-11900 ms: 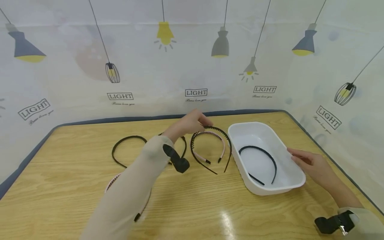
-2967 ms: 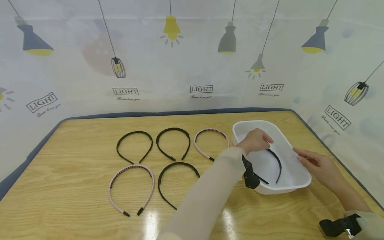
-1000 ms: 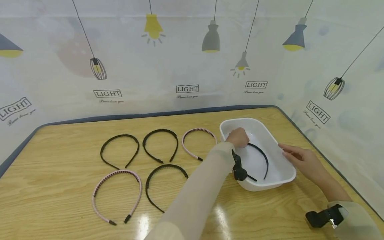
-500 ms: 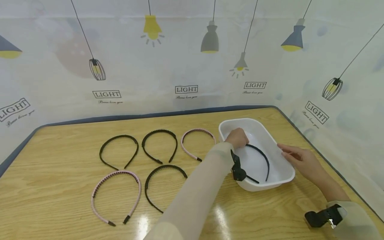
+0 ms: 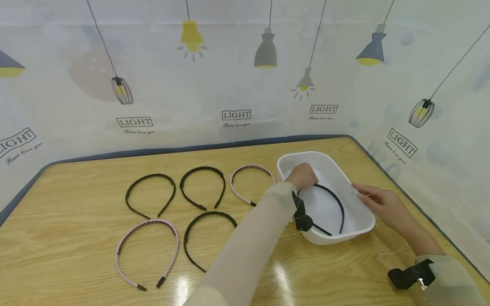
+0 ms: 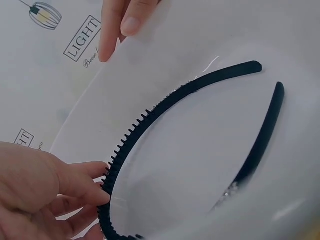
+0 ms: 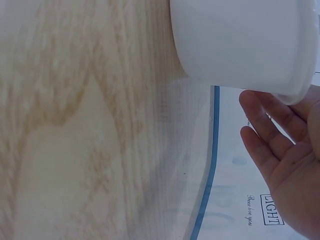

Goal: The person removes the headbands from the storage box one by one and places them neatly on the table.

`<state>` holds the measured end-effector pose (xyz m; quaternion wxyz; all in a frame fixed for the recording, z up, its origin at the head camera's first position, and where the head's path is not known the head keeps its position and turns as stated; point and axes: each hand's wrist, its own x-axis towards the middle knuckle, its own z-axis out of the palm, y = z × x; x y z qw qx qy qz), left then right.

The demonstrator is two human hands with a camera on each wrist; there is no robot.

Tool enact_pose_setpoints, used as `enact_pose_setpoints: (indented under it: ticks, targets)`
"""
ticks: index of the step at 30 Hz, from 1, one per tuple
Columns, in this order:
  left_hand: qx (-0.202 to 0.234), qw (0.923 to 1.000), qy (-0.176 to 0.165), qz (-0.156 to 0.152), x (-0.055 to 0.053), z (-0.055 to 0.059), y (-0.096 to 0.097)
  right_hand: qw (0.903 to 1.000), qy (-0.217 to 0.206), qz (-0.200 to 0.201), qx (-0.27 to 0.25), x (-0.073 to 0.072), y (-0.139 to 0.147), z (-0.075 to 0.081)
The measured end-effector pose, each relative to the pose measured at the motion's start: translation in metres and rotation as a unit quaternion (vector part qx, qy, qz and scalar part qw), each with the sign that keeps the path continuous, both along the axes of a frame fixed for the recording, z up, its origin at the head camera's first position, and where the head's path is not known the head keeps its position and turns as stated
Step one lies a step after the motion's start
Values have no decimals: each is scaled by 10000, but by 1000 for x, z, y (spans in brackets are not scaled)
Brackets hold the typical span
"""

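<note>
Inside the white plastic basin [image 5: 356,219], a black toothed headband [image 5: 338,200] lies with its two ends toward me. My left hand [image 5: 303,176] reaches into the basin; the left wrist view shows its thumb and fingers pinching the headband [image 6: 159,109] at the toothed curve. On the basin's far right side, my right hand [image 5: 387,209] holds the rim between thumb and index finger. Its other fingers spread outside the wall in the right wrist view, just below the basin's rim [image 7: 302,65].
Left of the basin, headbands lie on the wooden table [image 5: 69,238]: a black one [image 5: 153,174], another black one [image 5: 203,168] and a pink one [image 5: 250,166] behind, a pink one [image 5: 153,221] and a partly covered black one [image 5: 210,213] in front.
Earlier, my left hand held a black headband beside the pink one; a black headband now lies in the front row. That hand moved into the basin, where the headband has shifted slightly.
</note>
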<state>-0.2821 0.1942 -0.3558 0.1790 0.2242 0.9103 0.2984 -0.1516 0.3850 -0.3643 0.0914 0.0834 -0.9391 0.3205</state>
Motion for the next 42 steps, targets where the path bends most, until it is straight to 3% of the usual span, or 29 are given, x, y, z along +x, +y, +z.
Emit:
enact_pose_setpoints:
  ticks: [14, 21, 31, 42]
  targets:
    - [186, 9993, 204, -257, -1, 19, -11, 10000, -66, -8, -46, -1, 0, -1]
    - [287, 9977, 344, -512, -5, 39, -21, 10000, -71, -7, -34, -1, -1, 1]
    - [658, 9961, 287, -512, -14, 58, -37, 9999, -21, -49, 96, 0, -1, 1]
    - [561, 9967, 239, -543, -21, 72, -64, 9999, -87, -31, 82, 0, -1, 1]
